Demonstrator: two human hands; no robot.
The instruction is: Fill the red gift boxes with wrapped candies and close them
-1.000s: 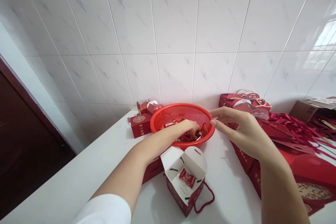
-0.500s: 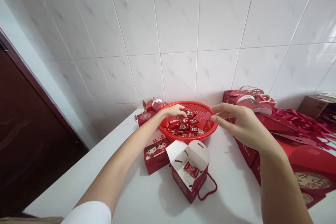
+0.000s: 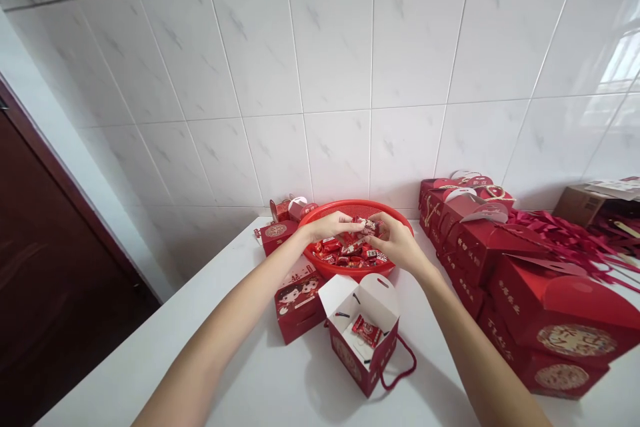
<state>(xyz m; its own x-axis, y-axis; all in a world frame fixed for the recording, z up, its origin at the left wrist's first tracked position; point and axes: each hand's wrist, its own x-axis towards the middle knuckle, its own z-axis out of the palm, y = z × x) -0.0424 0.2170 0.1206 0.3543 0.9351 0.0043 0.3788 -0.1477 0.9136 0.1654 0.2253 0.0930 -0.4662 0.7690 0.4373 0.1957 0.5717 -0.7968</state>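
Observation:
My left hand [image 3: 333, 225] is over the red plastic basket [image 3: 320, 210], its fingers closed on a red-wrapped candy [image 3: 369, 225]. Close against it, my right hand [image 3: 393, 240] has its fingers bent at the same candy, partly hiding it. Several more wrapped candies [image 3: 350, 255] lie in the basket below. In front of the basket stands an open red gift box [image 3: 357, 363] with white inner flaps and a dark red cord handle. One red candy packet [image 3: 367, 331] lies inside it.
A printed red box [image 3: 299, 307] sits left of the open one. Smaller red boxes [image 3: 277, 233] are behind it. Stacked red gift boxes [image 3: 565, 320], dark red ribbons [image 3: 560, 233] and a cardboard box [image 3: 580, 203] occupy the right side of the white table [image 3: 270, 387]. Behind rises a tiled wall [image 3: 335, 47].
My right hand has moved left from beside the basket to meet my left hand over it. My left hand has lifted candy slightly rightward. The view has shifted a little.

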